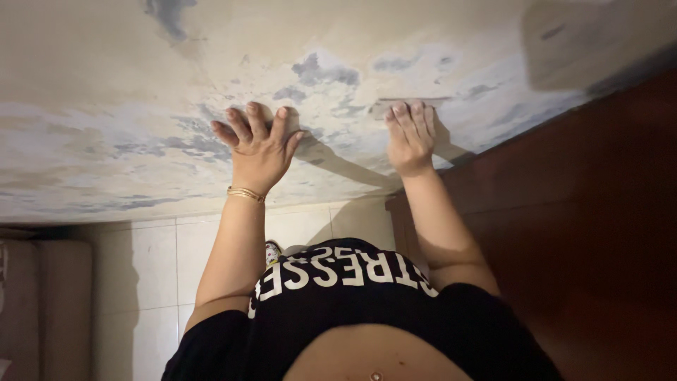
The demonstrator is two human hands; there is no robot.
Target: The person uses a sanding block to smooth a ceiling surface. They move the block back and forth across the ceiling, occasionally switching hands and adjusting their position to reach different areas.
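Palms meet the patchy, peeling wall (127,99) in front of you, both arms stretched forward and up from the shoulders; your left hand (258,144) is spread flat on the plaster, fingers fanned apart and thumb out to the side, gripping nothing; a thin gold bracelet (245,193) circles that wrist. Your right hand (410,137) lies with its fingers close together and pressed down on a flat scraper blade (405,104), of which only a thin grey edge shows past the fingertips; whether the hand closes round a handle beneath it, you cannot tell from this view. The blade sits flat against the wall among grey-blue patches, well apart from your left hand; your right forearm runs just beside a dark wooden door (599,233); pale floor tiles (148,275) show below your left elbow.
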